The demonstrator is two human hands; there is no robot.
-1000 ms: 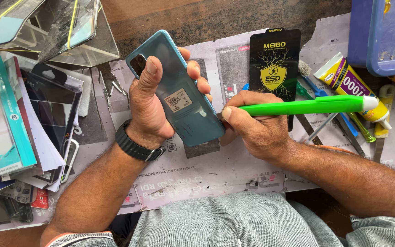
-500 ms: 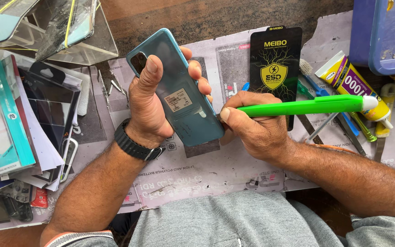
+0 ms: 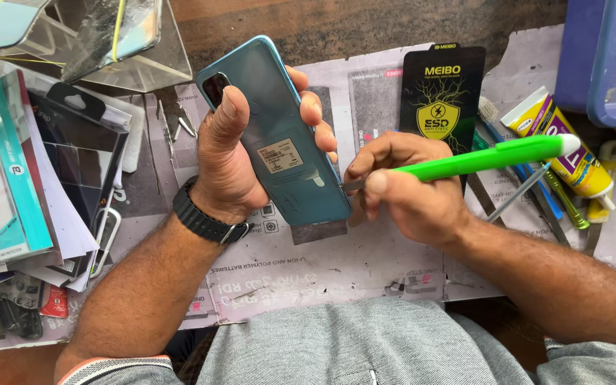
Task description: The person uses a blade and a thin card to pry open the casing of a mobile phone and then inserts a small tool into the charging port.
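Near the middle of the head view, the left hand [image 3: 233, 167] is wrapped tight around a teal phone [image 3: 279, 142], back side up and tilted, with its camera end toward the upper left of the frame. The thumb lies across the back and the fingers curl over the far edge. A black watch [image 3: 204, 221] sits on that wrist.

Just right of the phone, the right hand [image 3: 411, 192] is closed on a bright green tool [image 3: 486, 157] — long like a pen, with a white cap pointing to the right of the frame. Its thin metal tip touches the phone's lower right edge.

Under both hands lies a sheet of printed paper [image 3: 336, 267] spread on the table. A black packet [image 3: 442, 89] lies above the right hand. At the right of the frame lies a yellow tube [image 3: 565, 146], with a blue tray [image 3: 607, 64] in the upper right corner. Flat packs [image 3: 8, 164] are piled at the left — some teal, some clear.
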